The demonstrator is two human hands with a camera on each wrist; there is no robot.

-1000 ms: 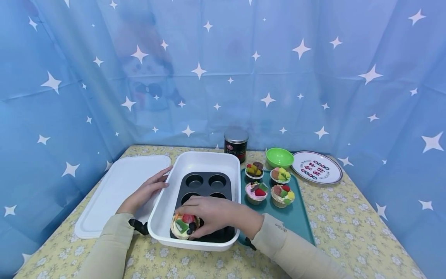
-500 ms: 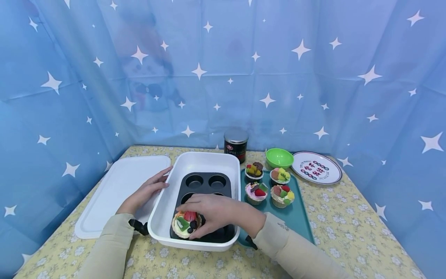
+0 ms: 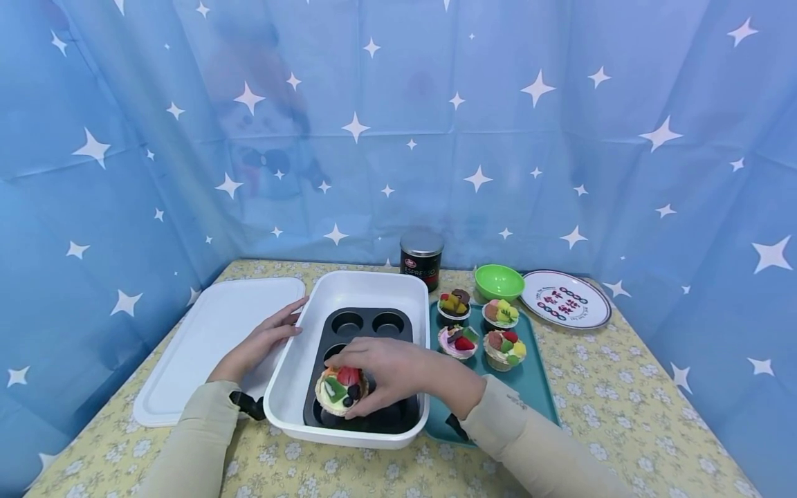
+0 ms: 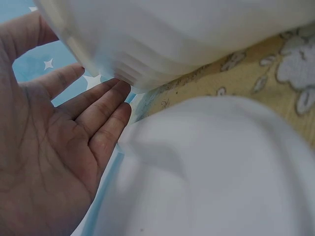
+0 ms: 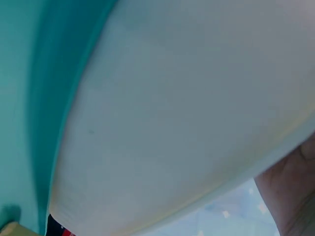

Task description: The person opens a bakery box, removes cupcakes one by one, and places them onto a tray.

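My right hand [image 3: 392, 370] pinches a cupcake [image 3: 336, 394] topped with cream, strawberry, green fruit and dark berries. It is over the near left part of a black muffin pan [image 3: 367, 318], which lies inside a deep white bin [image 3: 326, 290]. The hand hides several of the pan's cups. Against the bin's left side rests my left hand [image 3: 264, 339]. In the left wrist view, the left hand [image 4: 64, 128] has its fingers extended, with fingertips at the bin's outer wall [image 4: 162, 44]. The right wrist view shows mostly the bin's outer wall [image 5: 162, 118]; the cupcake is hidden there.
A white lid [image 3: 212, 339] lies to the left. On the right, a teal tray [image 3: 529, 387] bears several fruit cupcakes [image 3: 504, 350]. Behind stand an espresso tin [image 3: 422, 259], a green bowl [image 3: 500, 281] and a printed plate [image 3: 585, 315].
My right hand has moved slightly to the right with the cupcake, which appears raised out of the near left cup. The left hand has stayed at the bin's side.
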